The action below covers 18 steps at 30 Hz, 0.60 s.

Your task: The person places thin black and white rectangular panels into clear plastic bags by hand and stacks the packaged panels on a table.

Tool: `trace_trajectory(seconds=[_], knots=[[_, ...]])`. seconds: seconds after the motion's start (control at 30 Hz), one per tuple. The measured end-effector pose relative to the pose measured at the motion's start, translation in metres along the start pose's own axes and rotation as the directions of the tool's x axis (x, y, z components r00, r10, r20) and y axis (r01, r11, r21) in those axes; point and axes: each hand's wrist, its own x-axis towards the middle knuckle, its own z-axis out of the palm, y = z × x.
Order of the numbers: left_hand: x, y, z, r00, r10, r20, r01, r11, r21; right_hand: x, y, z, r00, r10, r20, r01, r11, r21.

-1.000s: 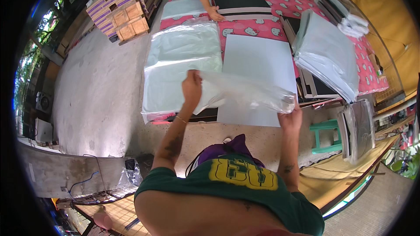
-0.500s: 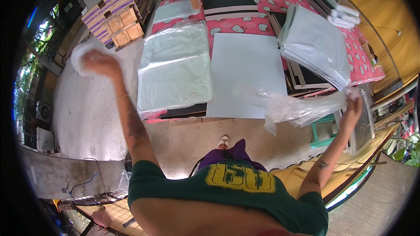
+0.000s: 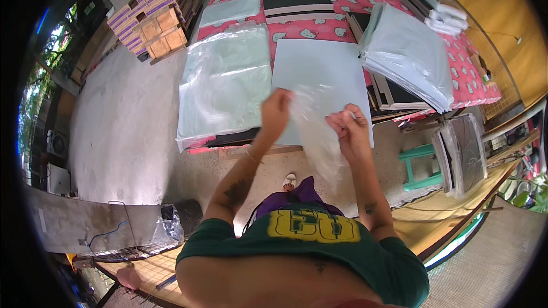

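Now drawn together, having been flung wide half a second ago: left hand, fingers pinching the upper end of a clear plastic bag; right hand, fingers curled beside it, grip on the film unclear. Bag: slanting between the hands, across the near edge of the white sheet, its handling thus centred there.

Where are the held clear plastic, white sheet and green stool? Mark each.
Clear plastic (image 3: 317, 131), head view: its middle.
White sheet (image 3: 319, 68), head view: its upper half.
Green stool (image 3: 419, 150), head view: its upper bar.
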Motion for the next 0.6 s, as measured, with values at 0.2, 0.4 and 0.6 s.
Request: trace_trajectory(seconds=[0.2,0.4,0.6], knots=[[-0.001,0.036,-0.009,0.968,0.204,0.146,-0.201,0.979,-0.037,-0.003,0.0,0.03,0.96,0.27,-0.074,-0.278,0.952,-0.13],[-0.011,0.029,-0.007,0.987,0.121,0.11,-0.126,0.991,0.039,0.012,0.036,-0.006,0.996,0.088,-0.024,-0.091,0.945,-0.314],[0.009,-0.002,-0.031,0.99,-0.095,-0.108,0.095,0.995,-0.01,-0.012,0.006,0.021,0.991,0.131,0.042,-0.131,0.991,-0.008]])
